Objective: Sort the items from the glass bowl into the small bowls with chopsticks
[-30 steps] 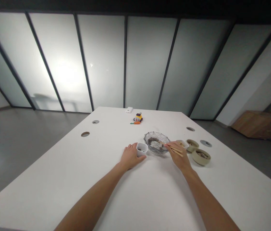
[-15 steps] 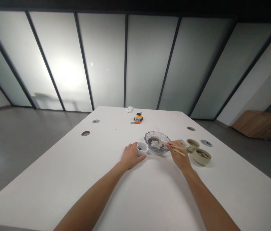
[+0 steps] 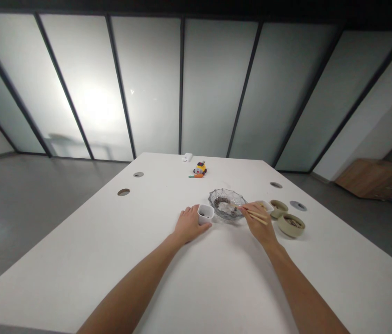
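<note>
My left hand (image 3: pixel 189 225) wraps round the side of a small white square cup (image 3: pixel 205 219), which stands on the table with a few dark bits inside. In my right hand (image 3: pixel 260 225) is a pair of wooden chopsticks (image 3: pixel 256 216), their tips over a clear faceted glass bowl (image 3: pixel 228 194). Small dark brown pieces (image 3: pixel 221 201) lie in that bowl; whether the tips pinch one is too small to tell. Behind my right hand a white dish (image 3: pixel 268 207) is partly hidden.
Two olive-green bowls, a near one (image 3: pixel 290 232) with brownish pieces and a farther one (image 3: pixel 279 214), stand to the right. Farther back on the white table (image 3: pixel 112 260) are a toy car (image 3: pixel 200 169), a toy carrot (image 3: pixel 198 176) and a white object (image 3: pixel 187 157).
The view has tilted very slightly. Both hands, the cup and the chopsticks keep nearly the same places.
</note>
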The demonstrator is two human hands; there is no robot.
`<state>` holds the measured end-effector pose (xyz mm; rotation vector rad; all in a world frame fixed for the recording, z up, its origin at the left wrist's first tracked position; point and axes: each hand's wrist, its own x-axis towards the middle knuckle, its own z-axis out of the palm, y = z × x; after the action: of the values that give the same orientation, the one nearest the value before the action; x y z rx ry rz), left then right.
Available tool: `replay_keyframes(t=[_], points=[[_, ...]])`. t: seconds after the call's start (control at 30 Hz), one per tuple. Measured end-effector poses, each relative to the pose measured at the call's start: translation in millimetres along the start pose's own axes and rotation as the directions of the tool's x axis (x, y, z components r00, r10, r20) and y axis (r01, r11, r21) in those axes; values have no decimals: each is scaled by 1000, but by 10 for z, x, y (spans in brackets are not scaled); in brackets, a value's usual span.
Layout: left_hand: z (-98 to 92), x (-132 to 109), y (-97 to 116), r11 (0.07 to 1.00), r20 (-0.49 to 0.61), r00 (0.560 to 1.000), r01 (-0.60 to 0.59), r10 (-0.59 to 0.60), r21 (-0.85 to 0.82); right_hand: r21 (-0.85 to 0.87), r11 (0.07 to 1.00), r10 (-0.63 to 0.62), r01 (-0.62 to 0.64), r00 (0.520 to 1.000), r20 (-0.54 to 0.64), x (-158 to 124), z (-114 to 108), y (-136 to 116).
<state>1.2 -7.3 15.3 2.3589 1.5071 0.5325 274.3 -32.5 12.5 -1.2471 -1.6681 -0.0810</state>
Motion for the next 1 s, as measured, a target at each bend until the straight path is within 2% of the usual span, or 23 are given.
replay_keyframes(t=[0.1,0.2,0.27,0.33,0.4,0.47,0.57,0.67,0.83,1.0], points=[[1,1,-4,1000,4,1000,2,-2,-4,-15,999,31,-33,994,-107,32,-29,-48],[13,4,-16,1000,-5,1000,-6,6,-13,122,978,189,-166,962,-199,56,-24,-148],[22,4,-22,1000,-18,1000,-13,12,-16,305,923,294,-237,943,-157,57,7,-235],[28,2,-26,1000,-23,1000,-16,15,-16,426,866,328,-262,940,-89,48,46,-305],[29,0,-27,1000,-20,1000,-15,15,-14,453,850,334,-268,940,-73,37,70,-326],[29,-1,-29,1000,-18,1000,-15,14,-12,423,865,347,-271,931,-112,31,67,-284],[31,0,-33,1000,-20,1000,-19,18,-10,215,951,269,-221,935,-232,29,25,-141],[40,5,-39,1000,-24,999,-21,21,-14,1,995,97,-99,973,-211,25,4,-11],[55,14,-42,1000,-20,1000,-17,17,-4,-11,1000,-6,5,999,-41,-7,62,60],[77,25,-60,1000,-20,1000,-15,15,-7,20,1000,-13,13,1000,-25,-32,96,110]])
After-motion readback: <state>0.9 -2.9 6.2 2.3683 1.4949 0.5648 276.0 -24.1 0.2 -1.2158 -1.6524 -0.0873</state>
